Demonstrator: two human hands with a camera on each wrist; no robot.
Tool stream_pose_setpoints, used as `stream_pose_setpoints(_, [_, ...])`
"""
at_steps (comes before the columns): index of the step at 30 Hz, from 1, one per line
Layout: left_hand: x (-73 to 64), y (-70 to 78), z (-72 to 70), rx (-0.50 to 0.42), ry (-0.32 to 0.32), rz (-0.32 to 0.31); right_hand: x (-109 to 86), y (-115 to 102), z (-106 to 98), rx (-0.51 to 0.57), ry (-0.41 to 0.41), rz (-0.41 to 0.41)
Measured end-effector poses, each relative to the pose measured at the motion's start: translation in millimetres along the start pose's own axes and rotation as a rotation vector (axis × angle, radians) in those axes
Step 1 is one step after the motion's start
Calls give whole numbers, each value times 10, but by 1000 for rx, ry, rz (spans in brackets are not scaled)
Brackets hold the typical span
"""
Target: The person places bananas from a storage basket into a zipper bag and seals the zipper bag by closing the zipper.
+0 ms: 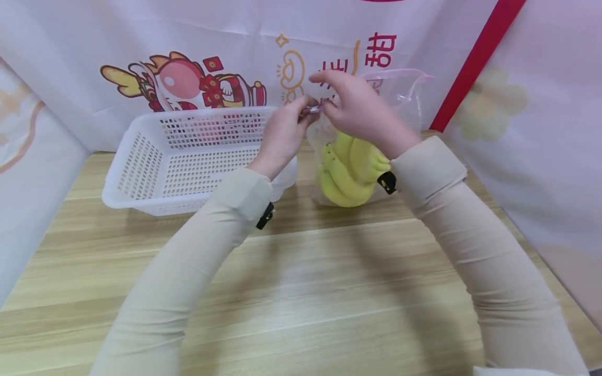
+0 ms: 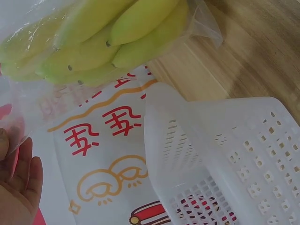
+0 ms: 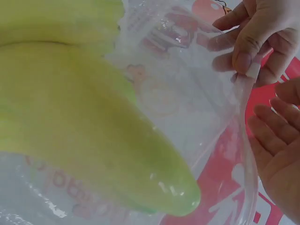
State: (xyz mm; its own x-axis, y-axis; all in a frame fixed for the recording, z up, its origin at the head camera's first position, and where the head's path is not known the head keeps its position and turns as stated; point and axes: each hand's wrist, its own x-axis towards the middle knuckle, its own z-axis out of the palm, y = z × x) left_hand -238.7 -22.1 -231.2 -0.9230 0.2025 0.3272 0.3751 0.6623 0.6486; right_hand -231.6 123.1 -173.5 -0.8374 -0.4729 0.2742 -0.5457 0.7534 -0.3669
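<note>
**Left hand pinching the bag's edge, right hand loose beside it**

Your left hand [image 1: 282,137] pinches the upper edge of the clear bag [image 1: 414,102] between thumb and fingers, at a small white piece seen best from the right wrist. Your right hand [image 1: 364,112] is uncurled, its fingers loosely extended just beside that edge; you have nothing gripped in it. The yellow bananas [image 1: 345,175] are inside the bag, low down, over the wooden counter [image 1: 305,313]. To your left is the white perforated basket [image 1: 164,206]. Behind it all hangs a printed backdrop [image 1: 181,81] with a cartoon figure and red characters.
</note>
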Motion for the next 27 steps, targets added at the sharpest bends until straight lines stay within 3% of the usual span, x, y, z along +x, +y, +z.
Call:
stream_pose_setpoints(6, [-15,-14,-3,46,27,9,83,-18,88,-66,-57,-62])
stream_pose_setpoints(12, [-31,-48,10,5,81,37,96,42,91,-32,-119,22])
stream_pose_setpoints(18, [-32,-73,2,0,126,-13,77,97,89,-47,-128,31])
stream_pose_setpoints(27, [-38,-71,-13,-8,121,-39,73,120,91,-61,-120,33])
